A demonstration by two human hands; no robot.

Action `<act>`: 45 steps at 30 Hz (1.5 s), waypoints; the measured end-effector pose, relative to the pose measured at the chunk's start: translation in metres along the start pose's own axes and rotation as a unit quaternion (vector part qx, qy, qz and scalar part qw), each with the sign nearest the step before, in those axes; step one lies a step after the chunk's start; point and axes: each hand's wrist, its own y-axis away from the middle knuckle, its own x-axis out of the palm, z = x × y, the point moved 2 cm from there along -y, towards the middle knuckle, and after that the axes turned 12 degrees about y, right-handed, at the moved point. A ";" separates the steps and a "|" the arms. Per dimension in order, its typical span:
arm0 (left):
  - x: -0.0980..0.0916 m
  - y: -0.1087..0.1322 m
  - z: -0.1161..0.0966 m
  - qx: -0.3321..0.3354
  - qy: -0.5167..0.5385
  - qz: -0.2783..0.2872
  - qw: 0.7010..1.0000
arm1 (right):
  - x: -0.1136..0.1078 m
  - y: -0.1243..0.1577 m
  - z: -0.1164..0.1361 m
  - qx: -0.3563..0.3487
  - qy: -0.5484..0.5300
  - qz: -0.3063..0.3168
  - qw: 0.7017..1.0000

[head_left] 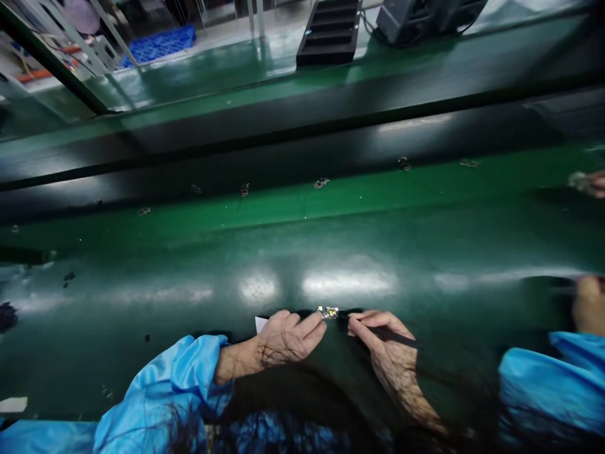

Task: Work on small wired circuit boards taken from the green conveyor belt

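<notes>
My hands meet at the near edge of the belt.

My left hand [283, 337] and right hand [382, 340] lie side by side on the belt [189, 265], a small part [328, 311] between their fingertips. A thin tool [394, 337] lies in my right hand. Small pieces [321, 183] dot the belt's far edge. A tray [328, 31] sits beyond. Another person's hand [588, 306] rests at the belt's right edge.

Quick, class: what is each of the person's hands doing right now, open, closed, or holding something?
Left hand: fingers pinch the small part at its left end.
Right hand: closed on a thin dark tool, tip towards that part.
</notes>
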 end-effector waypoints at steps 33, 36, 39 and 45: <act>0.008 0.000 -0.010 -0.008 0.226 -0.143 0.964 | 0.002 0.006 0.007 -0.057 0.143 0.021 0.988; 0.006 -0.001 -0.009 -0.006 0.230 -0.143 0.963 | 0.002 0.006 0.007 -0.053 0.145 0.020 0.988; 0.007 -0.001 -0.009 -0.004 0.238 -0.122 0.964 | 0.003 0.006 0.008 -0.051 0.147 0.020 0.988; 0.009 -0.001 -0.010 -0.006 0.244 -0.121 0.962 | 0.001 0.006 0.006 -0.051 0.148 0.020 0.987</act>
